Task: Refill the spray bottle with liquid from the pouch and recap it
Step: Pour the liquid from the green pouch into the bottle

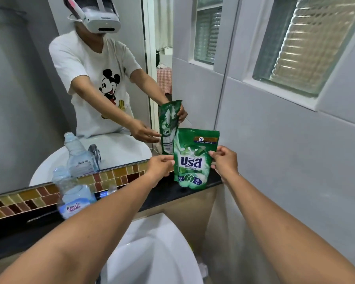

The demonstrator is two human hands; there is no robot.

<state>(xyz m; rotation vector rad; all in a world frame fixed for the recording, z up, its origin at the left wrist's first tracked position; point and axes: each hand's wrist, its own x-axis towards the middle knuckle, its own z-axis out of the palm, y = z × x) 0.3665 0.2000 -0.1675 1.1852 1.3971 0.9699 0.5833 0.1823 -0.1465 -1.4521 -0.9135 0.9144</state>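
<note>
Over the dark bench (156,198) at the far corner, beside the grey tiled wall (285,160), I hold the green detergent refill pouch (195,158) upright with both arms stretched out. My left hand (161,166) has its fingers (168,158) pinched closed on the pouch's left edge, about halfway up. My right hand (224,159) has its fingers (213,153) closed on the right edge at about the same height. The pouch's bottom sits at bench level; whether it touches the bench I cannot tell. Its top edge looks sealed and flat.

Well to the left on the same bench stands the clear plastic bottle (74,193) with a pale blue label, partly hidden behind my left forearm; its top is blurred, so I cannot make out the cap. Behind the bench runs a strip of brown and amber mosaic tile (29,196), and above it the mirror (29,99) repeats the pouch, the bottle and my arms. Below, near me, is the white basin (152,253). A frosted glass window (305,44) sits in the right wall.
</note>
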